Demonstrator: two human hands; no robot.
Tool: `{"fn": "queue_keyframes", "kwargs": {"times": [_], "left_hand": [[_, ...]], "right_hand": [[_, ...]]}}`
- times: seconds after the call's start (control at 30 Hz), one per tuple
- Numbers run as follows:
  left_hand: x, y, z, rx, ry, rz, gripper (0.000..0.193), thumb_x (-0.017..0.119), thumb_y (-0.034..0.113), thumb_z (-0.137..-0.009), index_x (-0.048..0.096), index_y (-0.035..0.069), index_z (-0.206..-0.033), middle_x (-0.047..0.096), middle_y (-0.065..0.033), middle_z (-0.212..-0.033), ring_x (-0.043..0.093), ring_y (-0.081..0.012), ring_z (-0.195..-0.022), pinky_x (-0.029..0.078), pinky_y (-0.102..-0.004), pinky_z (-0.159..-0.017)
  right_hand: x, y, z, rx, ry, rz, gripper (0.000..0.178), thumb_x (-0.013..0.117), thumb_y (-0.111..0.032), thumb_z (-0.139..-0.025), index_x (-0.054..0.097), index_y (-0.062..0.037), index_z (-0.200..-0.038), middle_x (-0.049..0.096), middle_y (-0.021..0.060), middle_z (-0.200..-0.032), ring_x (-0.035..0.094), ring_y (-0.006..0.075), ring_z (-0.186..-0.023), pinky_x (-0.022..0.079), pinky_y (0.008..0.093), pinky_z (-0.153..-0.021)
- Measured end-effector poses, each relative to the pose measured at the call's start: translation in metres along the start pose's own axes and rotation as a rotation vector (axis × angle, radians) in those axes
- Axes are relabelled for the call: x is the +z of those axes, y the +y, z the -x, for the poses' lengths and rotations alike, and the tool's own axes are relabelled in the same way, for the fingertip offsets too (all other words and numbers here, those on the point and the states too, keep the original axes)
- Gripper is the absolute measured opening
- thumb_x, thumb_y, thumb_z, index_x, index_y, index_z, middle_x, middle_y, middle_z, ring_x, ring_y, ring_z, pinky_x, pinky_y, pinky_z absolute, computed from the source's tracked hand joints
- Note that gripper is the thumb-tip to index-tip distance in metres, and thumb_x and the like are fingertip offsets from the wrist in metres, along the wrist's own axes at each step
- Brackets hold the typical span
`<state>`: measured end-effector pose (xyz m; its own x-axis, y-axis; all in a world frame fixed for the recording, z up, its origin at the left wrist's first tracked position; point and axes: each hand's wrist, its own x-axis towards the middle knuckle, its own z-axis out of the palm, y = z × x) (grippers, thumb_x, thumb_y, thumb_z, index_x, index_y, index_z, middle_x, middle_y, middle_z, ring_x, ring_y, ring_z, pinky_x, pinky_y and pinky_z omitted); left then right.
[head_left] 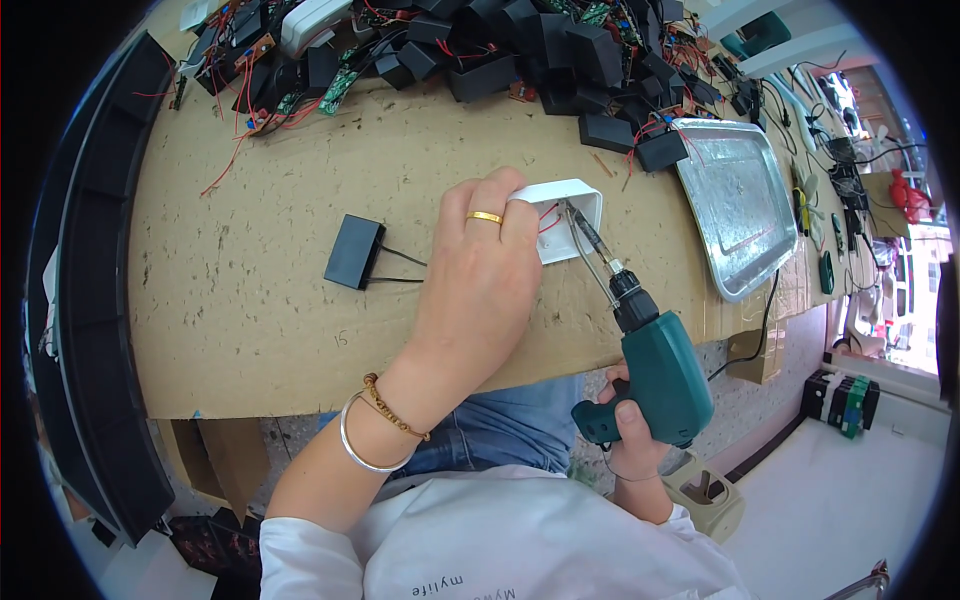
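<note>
Pinched in the left grip [483, 262], a white case [588, 205] with red wire [549, 227] inside. Wrapped firmly in the right grip [632, 432], a green soldering gun [668, 365], tip inside the white case. Left of the white case, a black box [353, 252] with two dark leads [403, 256]. Right of the white case, a metal tray [745, 205]. Beyond the white case, heaped black boxes [530, 45] on the brown surface [250, 340].

Your left hand [485, 262] ahead of right hand [632, 435], back upward, fingers [488, 195] bent; your right curled in grip, fingers partly hidden, probably wrapped.
</note>
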<state>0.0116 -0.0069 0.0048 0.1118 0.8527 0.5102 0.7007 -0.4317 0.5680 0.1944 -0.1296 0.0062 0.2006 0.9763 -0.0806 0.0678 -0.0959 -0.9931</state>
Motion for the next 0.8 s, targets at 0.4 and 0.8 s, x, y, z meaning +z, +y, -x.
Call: {"fn": "queue_keyframes", "kwargs": {"times": [0.4,0.8], "left_hand": [[-0.001,0.000,0.000,-0.004,-0.009,0.001,0.015,0.063,-0.004,-0.079,0.053,-0.001,-0.089,0.051,-0.0164,-0.117,0.050,-0.0363,-0.104,0.046,-0.0419,-0.087],[-0.001,0.000,0.000,-0.009,-0.015,0.002,0.014,0.063,-0.003,-0.080,0.054,0.000,-0.090,0.051,-0.0146,-0.117,0.050,-0.0360,-0.103,0.046,-0.0418,-0.085]], "right_hand": [[-0.008,0.005,0.001,-0.001,-0.097,-0.083,0.046,0.068,-0.020,-0.085,0.054,0.0006,-0.123,0.061,0.0097,-0.109,0.058,0.0142,-0.087,0.049,0.0298,-0.077],[-0.011,0.004,0.004,0.004,-0.106,-0.082,0.046,0.068,-0.021,-0.086,0.053,0.0003,-0.124,0.061,0.0095,-0.110,0.058,0.0140,-0.088,0.049,0.0304,-0.078]]}}
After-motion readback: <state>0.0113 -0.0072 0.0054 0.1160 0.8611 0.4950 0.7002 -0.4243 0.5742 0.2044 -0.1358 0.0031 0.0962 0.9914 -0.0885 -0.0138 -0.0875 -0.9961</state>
